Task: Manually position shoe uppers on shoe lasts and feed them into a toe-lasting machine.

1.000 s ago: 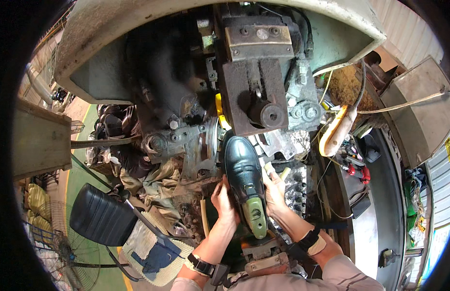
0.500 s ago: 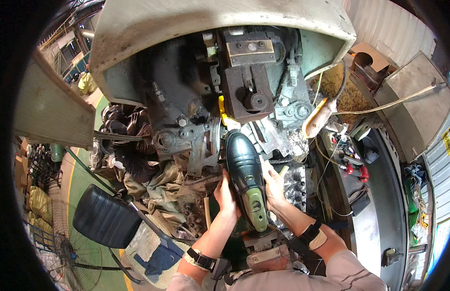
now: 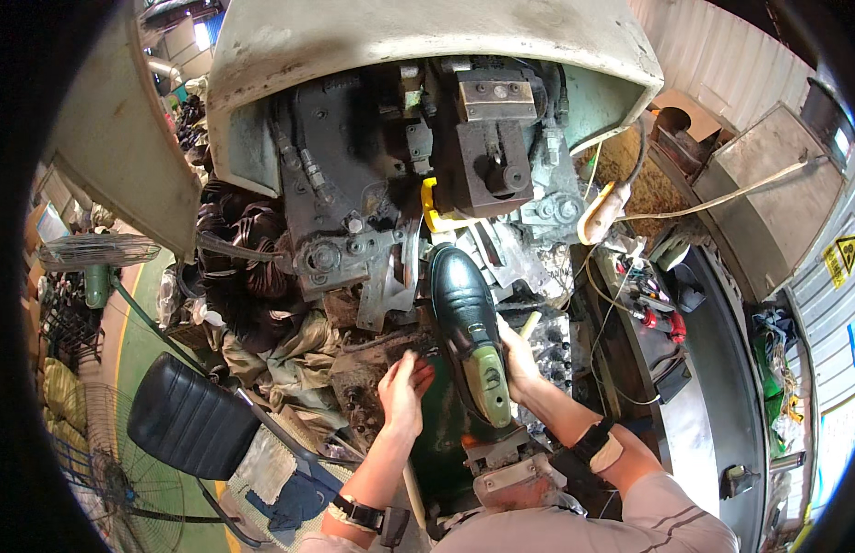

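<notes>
A glossy black shoe upper [image 3: 464, 295] sits on a green shoe last [image 3: 489, 378], toe pointing away from me. Its toe end lies just in front of a yellow part [image 3: 436, 210] of the dark metal machine [image 3: 490, 166]. Against the right side of the shoe near the heel, my right hand [image 3: 519, 361] grips it, with some fingers hidden beneath. My left hand [image 3: 404, 392] is apart from the shoe, off to its left, with loosely bent fingers and nothing visible in them. Below the heel end stands a worn metal block [image 3: 510, 465].
A pale hood [image 3: 427, 37] arches over the machine. At left are a black padded chair [image 3: 189, 415], a wire-guarded fan [image 3: 123, 488] and heaped dark shoe uppers [image 3: 243, 267]. On the right, a bench [image 3: 621, 313] carries red-handled tools [image 3: 665, 324], and a hand lamp [image 3: 602, 214] hangs by its cord.
My left hand has let go of the shoe and moved away to the left. My right hand stays on the shoe. The view has shifted slightly.
</notes>
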Tool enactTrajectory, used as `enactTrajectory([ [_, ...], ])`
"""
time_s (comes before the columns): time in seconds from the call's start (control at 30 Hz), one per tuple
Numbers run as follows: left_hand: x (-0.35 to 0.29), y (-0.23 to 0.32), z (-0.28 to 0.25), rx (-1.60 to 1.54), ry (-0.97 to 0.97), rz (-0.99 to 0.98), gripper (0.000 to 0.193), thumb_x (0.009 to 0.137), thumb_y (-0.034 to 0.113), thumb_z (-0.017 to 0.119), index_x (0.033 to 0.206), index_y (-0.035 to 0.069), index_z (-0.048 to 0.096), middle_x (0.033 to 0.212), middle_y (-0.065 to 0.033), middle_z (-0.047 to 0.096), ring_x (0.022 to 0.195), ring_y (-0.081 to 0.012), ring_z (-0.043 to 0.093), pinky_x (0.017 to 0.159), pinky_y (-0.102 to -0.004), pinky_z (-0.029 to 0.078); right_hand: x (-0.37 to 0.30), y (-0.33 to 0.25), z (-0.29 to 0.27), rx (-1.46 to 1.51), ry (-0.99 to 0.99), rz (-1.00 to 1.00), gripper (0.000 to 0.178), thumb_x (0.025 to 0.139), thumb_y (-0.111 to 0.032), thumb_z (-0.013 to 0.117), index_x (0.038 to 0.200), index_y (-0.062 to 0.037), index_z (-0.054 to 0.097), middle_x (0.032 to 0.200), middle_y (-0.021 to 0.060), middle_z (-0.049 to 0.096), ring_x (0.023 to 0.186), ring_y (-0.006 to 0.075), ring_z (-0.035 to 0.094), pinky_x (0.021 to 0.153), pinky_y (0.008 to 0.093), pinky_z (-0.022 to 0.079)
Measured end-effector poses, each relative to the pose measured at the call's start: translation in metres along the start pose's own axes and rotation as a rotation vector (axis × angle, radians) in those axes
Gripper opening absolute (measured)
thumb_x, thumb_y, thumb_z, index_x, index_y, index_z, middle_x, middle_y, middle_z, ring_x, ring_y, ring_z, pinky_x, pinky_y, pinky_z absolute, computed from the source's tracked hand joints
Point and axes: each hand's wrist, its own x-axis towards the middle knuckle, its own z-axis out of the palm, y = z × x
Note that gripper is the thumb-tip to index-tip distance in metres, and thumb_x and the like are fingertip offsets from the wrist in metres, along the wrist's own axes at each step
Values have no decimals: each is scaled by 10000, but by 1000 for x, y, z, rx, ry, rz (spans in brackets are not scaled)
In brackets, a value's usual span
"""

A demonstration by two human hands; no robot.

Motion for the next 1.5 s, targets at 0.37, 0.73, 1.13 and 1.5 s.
enactTrajectory([
  [0.37, 15, -20, 73, -379, 14, -89, 368, 965, 338, 685, 1056, -13, 626, 1050, -103, 690, 913, -215, 660, 833, -390, 546, 4, 11, -2, 29, 131, -223, 429, 929, -133, 706, 1312, 7, 572, 1252, 73, 619, 1107, 159, 593, 976, 323, 490],
  [0.73, 2, -27, 70, -279, 120, -5, 329, 949, 323, 712, 902, 19, 596, 884, -71, 672, 762, -179, 650, 705, -350, 550, -8, 4, 12, 99, 186, -210, 343, 939, -49, 685, 1265, 17, 599, 1100, 62, 687, 889, 127, 660, 802, 279, 560],
  [1.13, 4, -11, 78, -301, 113, -69, 340, 958, 333, 695, 954, 5, 606, 944, -98, 687, 824, -209, 671, 738, -376, 564, 2, 4, 12, 142, 186, -151, 318, 946, -48, 675, 1253, 1, 608, 1050, 46, 694, 854, 120, 666, 769, 272, 572],
  [1.5, 15, -19, 79, -327, 133, -22, 297, 960, 292, 696, 930, 8, 617, 937, -94, 686, 810, -207, 669, 732, -378, 558, 16, 11, 4, 169, 134, -195, 322, 949, -74, 681, 1254, 5, 619, 1083, 60, 700, 872, 135, 678, 796, 296, 584],
])
